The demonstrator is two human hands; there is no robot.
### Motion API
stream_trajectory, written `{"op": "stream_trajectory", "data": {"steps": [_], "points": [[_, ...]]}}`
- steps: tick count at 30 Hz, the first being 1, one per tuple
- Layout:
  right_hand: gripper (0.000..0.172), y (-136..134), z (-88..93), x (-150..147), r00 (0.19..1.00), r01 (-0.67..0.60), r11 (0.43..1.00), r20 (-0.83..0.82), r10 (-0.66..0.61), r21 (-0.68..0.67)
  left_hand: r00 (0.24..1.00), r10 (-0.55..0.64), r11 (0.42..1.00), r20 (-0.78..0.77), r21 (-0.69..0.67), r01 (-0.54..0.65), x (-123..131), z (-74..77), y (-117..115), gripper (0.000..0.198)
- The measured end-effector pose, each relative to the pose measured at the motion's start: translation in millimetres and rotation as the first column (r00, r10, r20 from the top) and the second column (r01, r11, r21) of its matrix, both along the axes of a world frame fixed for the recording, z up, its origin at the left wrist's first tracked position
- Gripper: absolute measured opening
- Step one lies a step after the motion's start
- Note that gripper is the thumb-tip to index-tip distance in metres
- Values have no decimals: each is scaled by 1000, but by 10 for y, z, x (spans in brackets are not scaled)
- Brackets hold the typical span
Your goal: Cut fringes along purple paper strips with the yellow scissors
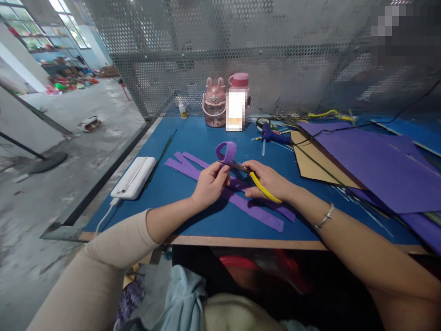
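Note:
My left hand (212,184) pinches a purple strip (230,149) whose upper part curls into a loop above the fingers. Yellow-handled scissors (264,188) are gripped in my right hand (270,181), their dark blades pointing left against the strip, close to my left fingertips. I cannot make out how wide the blades stand apart. Under both hands, several more purple strips (257,213) lie flat across the blue tabletop (186,216), some overlapping.
A white power bank (134,177) with a cable lies at left. Behind stand a pink jar (215,108), a pink-lidded bottle (239,82) and a small white bottle (182,109). Right of them are a blue glue gun (274,134), tape (263,124) and large purple sheets (375,161).

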State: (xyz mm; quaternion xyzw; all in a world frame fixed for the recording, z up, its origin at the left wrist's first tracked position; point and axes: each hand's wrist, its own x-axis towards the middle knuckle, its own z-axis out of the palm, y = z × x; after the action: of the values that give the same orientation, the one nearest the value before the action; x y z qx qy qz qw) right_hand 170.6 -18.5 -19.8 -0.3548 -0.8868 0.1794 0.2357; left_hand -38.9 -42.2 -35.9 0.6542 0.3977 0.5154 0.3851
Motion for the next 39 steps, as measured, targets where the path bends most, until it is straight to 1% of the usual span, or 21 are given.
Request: {"op": "stream_trajectory", "data": {"steps": [3,7,12,15,19,22,24,26,29,32,36,39], "points": [[74,16,-26,1,999,-38,999,-23,38,-14,999,-8,1000,-37,15,8,-3,-5,-2,37],[69,18,-20,-7,997,-37,999,-62,36,-27,998,-23,1000,-55,18,24,-3,5,-16,35],[58,-14,-2,-10,994,9,996,-112,-19,-88,997,-24,999,-69,27,26,-2,29,-31,36],[53,-23,-24,-8,989,44,995,-135,-55,-87,998,-25,999,-53,26,26,0,33,-31,32],[53,-11,-41,-8,983,87,993,-154,-100,-85,999,-31,999,-12,-15,31,3,18,-29,30],[53,-6,-10,-3,986,110,990,-119,-121,-93,1000,-27,999,-10,-47,26,0,8,-31,31],[57,-6,14,2,992,98,992,-66,-103,-84,1000,-15,999,-19,-47,14,-3,6,-29,31],[65,-5,21,6,998,51,996,-34,-53,-67,1000,0,999,-17,-35,0,-5,6,-25,31],[74,6,-4,9,999,-26,998,-40,23,-54,1000,27,1000,-17,-6,-27,-2,4,-19,35],[76,20,-33,9,998,-49,997,-44,47,-56,999,30,1000,-25,10,-30,2,-1,-20,39],[77,25,-30,9,995,-69,997,-78,65,-46,999,7,1000,-33,10,-7,3,0,-28,38],[73,18,-12,5,992,-87,995,-97,82,-51,999,-1,1000,-35,8,1,1,1,-33,38]]}}
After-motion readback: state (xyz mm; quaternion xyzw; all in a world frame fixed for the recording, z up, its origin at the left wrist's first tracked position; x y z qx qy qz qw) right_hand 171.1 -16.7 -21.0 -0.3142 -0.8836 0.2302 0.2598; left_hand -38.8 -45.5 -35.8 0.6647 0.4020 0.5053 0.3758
